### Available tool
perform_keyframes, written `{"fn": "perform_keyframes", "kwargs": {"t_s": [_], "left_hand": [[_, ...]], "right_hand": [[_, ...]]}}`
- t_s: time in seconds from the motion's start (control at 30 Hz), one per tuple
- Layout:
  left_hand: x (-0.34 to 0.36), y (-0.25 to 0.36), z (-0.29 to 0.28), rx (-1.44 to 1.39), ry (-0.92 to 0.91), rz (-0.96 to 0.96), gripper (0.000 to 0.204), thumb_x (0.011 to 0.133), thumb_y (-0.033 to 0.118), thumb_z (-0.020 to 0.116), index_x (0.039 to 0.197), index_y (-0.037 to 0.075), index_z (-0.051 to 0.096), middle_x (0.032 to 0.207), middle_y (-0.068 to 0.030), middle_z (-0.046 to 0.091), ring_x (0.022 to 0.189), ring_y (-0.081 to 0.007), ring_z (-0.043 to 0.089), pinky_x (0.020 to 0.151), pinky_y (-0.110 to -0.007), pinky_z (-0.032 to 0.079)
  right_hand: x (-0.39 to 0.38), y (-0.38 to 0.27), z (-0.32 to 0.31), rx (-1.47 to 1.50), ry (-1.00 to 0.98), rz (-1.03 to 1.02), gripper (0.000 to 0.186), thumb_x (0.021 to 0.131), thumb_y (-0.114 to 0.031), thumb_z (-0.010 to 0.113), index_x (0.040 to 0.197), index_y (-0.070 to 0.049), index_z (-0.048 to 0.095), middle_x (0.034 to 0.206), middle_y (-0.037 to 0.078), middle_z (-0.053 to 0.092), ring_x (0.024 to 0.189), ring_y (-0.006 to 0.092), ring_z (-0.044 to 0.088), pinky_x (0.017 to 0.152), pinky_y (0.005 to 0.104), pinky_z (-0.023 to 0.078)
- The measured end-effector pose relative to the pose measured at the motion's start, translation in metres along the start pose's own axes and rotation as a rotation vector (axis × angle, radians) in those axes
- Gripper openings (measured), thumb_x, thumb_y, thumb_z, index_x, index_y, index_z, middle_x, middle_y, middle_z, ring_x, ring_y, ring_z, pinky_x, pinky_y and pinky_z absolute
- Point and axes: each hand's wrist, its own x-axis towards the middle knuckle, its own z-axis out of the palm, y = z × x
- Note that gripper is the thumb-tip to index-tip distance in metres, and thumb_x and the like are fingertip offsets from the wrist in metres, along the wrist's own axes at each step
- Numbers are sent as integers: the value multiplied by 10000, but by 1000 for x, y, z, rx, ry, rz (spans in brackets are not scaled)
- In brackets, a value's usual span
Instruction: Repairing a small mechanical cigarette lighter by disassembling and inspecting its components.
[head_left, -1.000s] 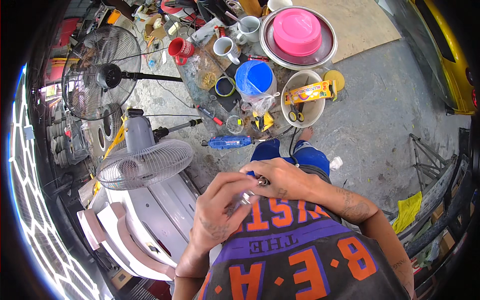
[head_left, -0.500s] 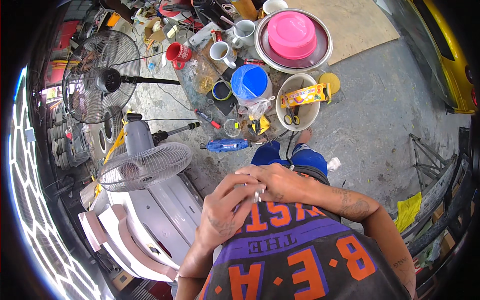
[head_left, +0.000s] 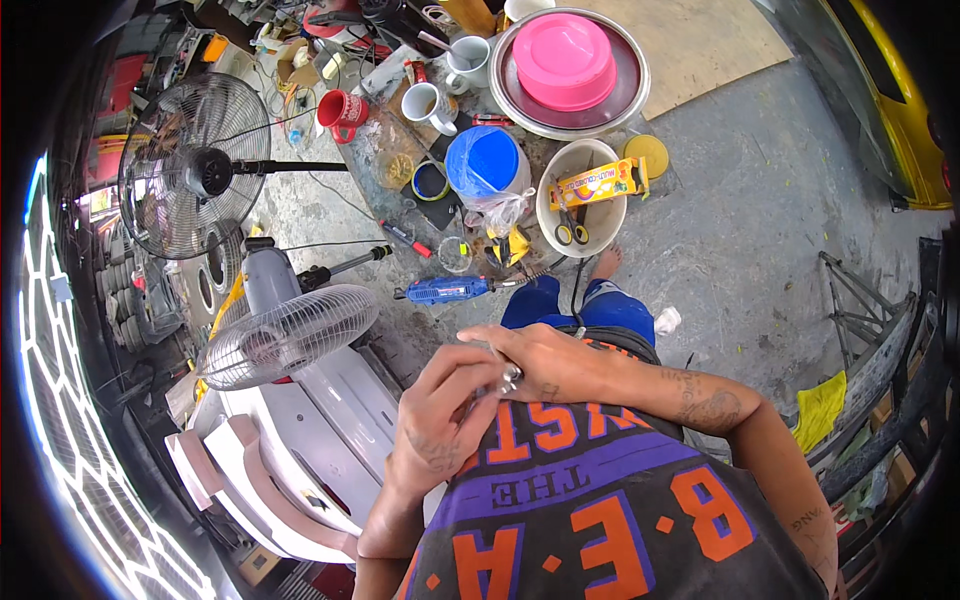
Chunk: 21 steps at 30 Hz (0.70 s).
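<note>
My left hand (head_left: 438,408) is closed in front of my chest, its fingers curled around a small shiny metal piece (head_left: 511,376). Over against it rests my right hand (head_left: 545,362), fingers bent and meeting the left fingertips. Whatever lies inside the right hand's grip is hidden by the hand. Beyond my hands, a blue rotary tool (head_left: 447,290) with a braided flexible shaft (head_left: 520,279) lies on the floor. A black cord (head_left: 577,290) hangs down between my knees behind the right hand.
A cream bowl (head_left: 548,222) holds scissors (head_left: 572,226) and a yellow box (head_left: 600,184). Close by are a blue-lidded tub (head_left: 483,162), mugs (head_left: 430,106) and a round metal tray (head_left: 640,85) with a pink basin (head_left: 563,62). Fans (head_left: 290,335) and a white car panel (head_left: 325,420) stand left.
The view has shifted slightly, so the floor items sit a little further left. My left hand has turned a little, and the shiny metal piece shows more plainly between my hands.
</note>
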Motion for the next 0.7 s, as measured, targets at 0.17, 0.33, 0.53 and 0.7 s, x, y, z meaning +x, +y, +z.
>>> {"fn": "perform_keyframes", "kwargs": {"t_s": [0.17, 0.33, 0.53, 0.7], "left_hand": [[-2, 2, 0, -12, 3, -169, 254, 767, 15, 755, 1003, 10, 663, 929, -49, 625, 604, -35, 503, 474, -204, 338], [5, 11, 5, -36, 41, -117, 271, 748, 42, 786, 985, 13, 657, 885, -39, 627, 637, -44, 529, 479, -190, 341], [12, -5, 27, -158, 53, 32, 207, 719, 79, 820, 883, 33, 702, 917, -72, 639, 663, -115, 558, 572, -244, 428], [11, -11, 33, -283, 17, 98, 230, 724, 62, 817, 918, 19, 699, 879, -59, 616, 689, -126, 572, 601, -240, 447]], "right_hand": [[1, -2, -6, 6, -32, 25, 651, 806, -168, 712, 1339, -13, 373, 771, 212, 657, 753, 408, 665, 662, 462, 525], [-3, -3, -10, 136, -2, -7, 623, 799, -143, 700, 1340, -32, 410, 839, 205, 671, 784, 404, 664, 669, 448, 525], [-13, 4, -17, 136, -5, -84, 610, 737, -110, 706, 1306, -44, 495, 939, 173, 676, 798, 389, 662, 678, 410, 523], [-20, 14, -15, 112, -3, -142, 605, 706, -102, 724, 1276, -44, 525, 950, 167, 660, 785, 378, 657, 659, 398, 518]]}}
